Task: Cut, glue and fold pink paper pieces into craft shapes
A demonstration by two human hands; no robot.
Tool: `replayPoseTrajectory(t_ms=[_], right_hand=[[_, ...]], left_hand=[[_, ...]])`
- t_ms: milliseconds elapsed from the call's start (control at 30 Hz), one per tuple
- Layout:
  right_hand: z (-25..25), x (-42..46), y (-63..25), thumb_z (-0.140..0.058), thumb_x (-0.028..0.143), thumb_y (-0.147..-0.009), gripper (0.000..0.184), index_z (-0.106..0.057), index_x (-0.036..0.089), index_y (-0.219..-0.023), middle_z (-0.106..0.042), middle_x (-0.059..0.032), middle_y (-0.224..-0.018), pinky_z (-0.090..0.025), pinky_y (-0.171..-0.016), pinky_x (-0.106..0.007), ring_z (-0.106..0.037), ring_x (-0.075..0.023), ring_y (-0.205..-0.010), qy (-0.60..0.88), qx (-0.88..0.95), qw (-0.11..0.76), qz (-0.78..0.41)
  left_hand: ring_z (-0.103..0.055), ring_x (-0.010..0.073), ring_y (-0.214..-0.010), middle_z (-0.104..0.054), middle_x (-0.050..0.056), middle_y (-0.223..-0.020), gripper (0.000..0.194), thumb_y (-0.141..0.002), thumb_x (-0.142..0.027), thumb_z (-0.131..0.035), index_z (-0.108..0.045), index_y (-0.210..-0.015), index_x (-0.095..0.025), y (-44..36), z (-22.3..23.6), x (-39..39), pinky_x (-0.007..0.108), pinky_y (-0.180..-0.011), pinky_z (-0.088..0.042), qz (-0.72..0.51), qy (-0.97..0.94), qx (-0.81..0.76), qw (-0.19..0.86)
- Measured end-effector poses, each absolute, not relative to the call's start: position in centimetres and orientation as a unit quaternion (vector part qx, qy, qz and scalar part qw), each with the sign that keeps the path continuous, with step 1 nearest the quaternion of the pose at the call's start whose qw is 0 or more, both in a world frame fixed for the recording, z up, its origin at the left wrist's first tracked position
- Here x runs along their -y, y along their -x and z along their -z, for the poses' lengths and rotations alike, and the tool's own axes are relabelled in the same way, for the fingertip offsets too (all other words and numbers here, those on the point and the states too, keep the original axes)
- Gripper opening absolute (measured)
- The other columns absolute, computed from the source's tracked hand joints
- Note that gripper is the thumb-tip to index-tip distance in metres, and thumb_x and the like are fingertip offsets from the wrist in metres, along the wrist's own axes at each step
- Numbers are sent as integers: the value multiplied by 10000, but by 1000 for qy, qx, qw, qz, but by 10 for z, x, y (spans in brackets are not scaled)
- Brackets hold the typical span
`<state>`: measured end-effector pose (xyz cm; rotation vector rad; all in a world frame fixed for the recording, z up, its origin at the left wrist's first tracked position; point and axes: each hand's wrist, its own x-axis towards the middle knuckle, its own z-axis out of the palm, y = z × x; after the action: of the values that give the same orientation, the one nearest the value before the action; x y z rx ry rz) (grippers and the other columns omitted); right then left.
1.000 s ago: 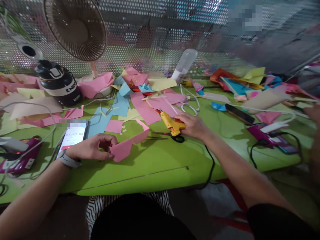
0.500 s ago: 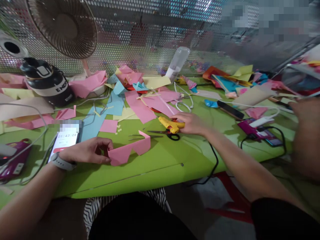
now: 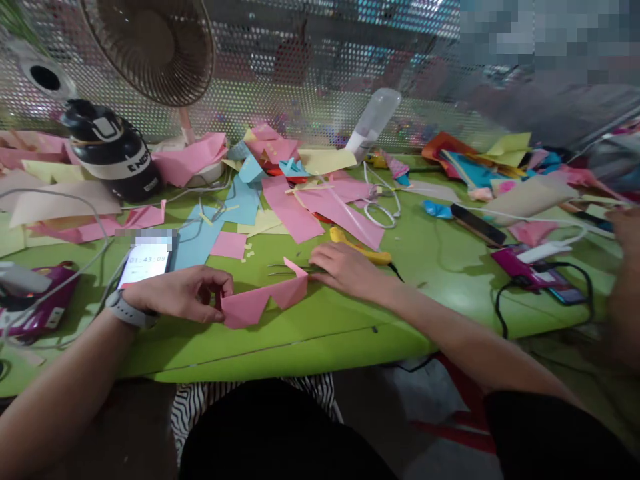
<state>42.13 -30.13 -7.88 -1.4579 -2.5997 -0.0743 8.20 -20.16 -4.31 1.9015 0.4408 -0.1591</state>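
My left hand (image 3: 187,293) pinches the left end of a folded pink paper cutout (image 3: 250,308), shaped like glasses with a notch in its lower edge. The cutout stands on the green table. My right hand (image 3: 345,270) lies just right of the cutout, its fingers bent down over the spot where the scissors lie. Thin metal prongs (image 3: 281,269), like tweezers, stick out left of its fingertips, behind the cutout. What those fingers grip is hidden. Behind the right hand lies a yellow glue gun (image 3: 367,254) with a black cord, apart from the fingers.
A lit phone (image 3: 147,257) lies behind my left wrist. Paper scraps (image 3: 295,207), a black bottle (image 3: 113,157), a fan (image 3: 155,47) and a clear bottle (image 3: 377,117) crowd the back. Cables and purple devices (image 3: 520,270) lie at both sides. Another person's blurred arm (image 3: 623,287) shows at right.
My right hand has let go of the glue gun and moved left and down over the scissors. My left hand still holds the pink cutout. The whole view has shifted slightly.
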Motion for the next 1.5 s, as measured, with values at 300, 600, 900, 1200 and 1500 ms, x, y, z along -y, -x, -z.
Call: replayPoseTrajectory(t_ms=[300,600,900,1200,1500], right_hand=[[82,290,-407,-465,439,-1014,285,-614,198,-982,-709,-90,-948,-473,-777,-385,-651,-246,-884,559,809,180,-32],[99,280,-401,-588,493,-933,303,-628,193,-947,-668,-106,-1002,-442,-792,-406,-611,-280,-928,599,794,103,31],[88,273,-401,-567,455,-949,267,-570,205,-856,-700,-63,-802,-492,-621,-347,-655,-208,-669,645,705,246,-165],[50,266,-408,-898,497,-597,428,-697,219,-853,-685,24,-617,-524,-400,-222,-600,-107,-429,557,438,479,-519],[44,268,-377,-886,473,-629,374,-694,204,-804,-700,3,-620,-571,-479,-259,-698,-168,-546,513,502,484,-501]], left_hand=[[-571,105,-595,-646,-3,-694,194,-787,-310,-736,-620,-844,-165,-79,41,206,191,-535,-421,65,-782,-161,598],[-580,103,-579,-651,-8,-666,198,-786,-298,-744,-600,-826,-168,-80,43,205,184,-517,-426,58,-773,-153,613],[-589,101,-590,-668,0,-686,189,-796,-283,-750,-614,-846,-161,-82,50,203,183,-526,-434,34,-761,-163,627],[-603,124,-608,-691,30,-713,248,-777,-330,-775,-621,-855,-152,-82,52,202,217,-549,-436,36,-752,-176,635],[-612,115,-623,-706,41,-738,227,-794,-307,-765,-617,-857,-147,-83,53,203,202,-559,-449,29,-749,-171,639]])
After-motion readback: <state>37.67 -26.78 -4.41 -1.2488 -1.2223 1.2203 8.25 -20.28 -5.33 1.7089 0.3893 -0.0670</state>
